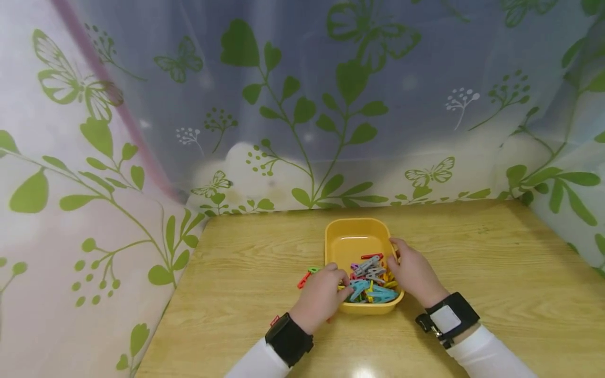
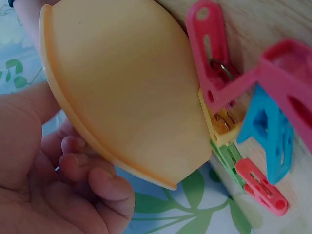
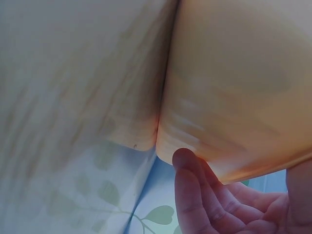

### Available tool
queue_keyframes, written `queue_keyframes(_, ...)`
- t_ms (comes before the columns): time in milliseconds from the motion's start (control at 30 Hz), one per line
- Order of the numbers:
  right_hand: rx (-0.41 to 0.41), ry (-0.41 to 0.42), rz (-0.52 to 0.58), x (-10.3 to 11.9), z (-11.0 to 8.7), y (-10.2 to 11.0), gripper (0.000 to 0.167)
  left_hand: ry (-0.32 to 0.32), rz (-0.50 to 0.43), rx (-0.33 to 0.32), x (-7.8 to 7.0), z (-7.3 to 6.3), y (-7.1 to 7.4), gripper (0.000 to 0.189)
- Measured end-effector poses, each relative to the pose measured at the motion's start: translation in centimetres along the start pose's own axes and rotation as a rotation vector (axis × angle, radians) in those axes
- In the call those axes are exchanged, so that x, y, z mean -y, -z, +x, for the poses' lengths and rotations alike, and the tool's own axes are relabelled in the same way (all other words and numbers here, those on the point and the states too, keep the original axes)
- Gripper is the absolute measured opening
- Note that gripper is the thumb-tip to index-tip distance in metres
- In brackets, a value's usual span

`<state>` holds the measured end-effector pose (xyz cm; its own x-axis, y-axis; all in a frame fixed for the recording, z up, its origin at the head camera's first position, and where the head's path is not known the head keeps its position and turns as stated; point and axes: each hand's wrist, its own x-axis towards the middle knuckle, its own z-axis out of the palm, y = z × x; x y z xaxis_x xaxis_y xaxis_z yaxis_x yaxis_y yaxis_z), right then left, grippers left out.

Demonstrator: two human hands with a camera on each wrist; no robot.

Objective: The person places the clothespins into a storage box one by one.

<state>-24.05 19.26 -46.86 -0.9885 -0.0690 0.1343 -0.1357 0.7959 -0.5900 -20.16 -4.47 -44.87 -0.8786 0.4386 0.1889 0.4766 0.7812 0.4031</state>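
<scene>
A yellow plastic basket (image 1: 355,247) stands on the table with a heap of plastic clothespins in its near half. Blue clothespins (image 1: 383,295) lie at the front of the heap, grey ones (image 1: 368,266) behind them. My left hand (image 1: 320,295) reaches over the left rim, its fingers bent down at the heap. In the left wrist view the basket wall (image 2: 126,87) hides the thumb tip; I cannot tell whether those fingers pinch a clothespin. On the right side my right hand (image 1: 418,273) grips the rim, thumb inside and fingers (image 3: 187,185) against the outer wall.
Outside the basket's left wall lie several loose clothespins, among them a pink one (image 2: 209,53), a blue one (image 2: 270,136) and a red one (image 1: 304,280). Behind the wooden table (image 1: 472,252) hangs a leaf-patterned curtain (image 1: 293,157), which also runs along both sides.
</scene>
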Motion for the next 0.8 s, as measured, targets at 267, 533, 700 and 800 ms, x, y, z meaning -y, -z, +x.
queue_keyframes(267,-0.003,-0.003,-0.005,-0.3,0.2,-0.1,0.053,0.062,-0.065,-0.097,2.8,-0.1,1.8,0.017)
queue_keyframes(533,-0.003,-0.006,-0.01,-0.3,0.3,-0.1,0.053,0.197,-0.014,-0.148,7.7,-0.5,4.0,0.008)
queue_keyframes(700,-0.001,-0.004,-0.014,-0.3,0.3,0.0,0.053,0.201,0.028,-0.085,9.1,-1.0,3.8,0.009)
queue_keyframes(800,0.002,-0.006,-0.013,-0.3,0.3,-0.1,0.053,0.182,0.029,-0.052,9.4,-1.1,3.2,0.009)
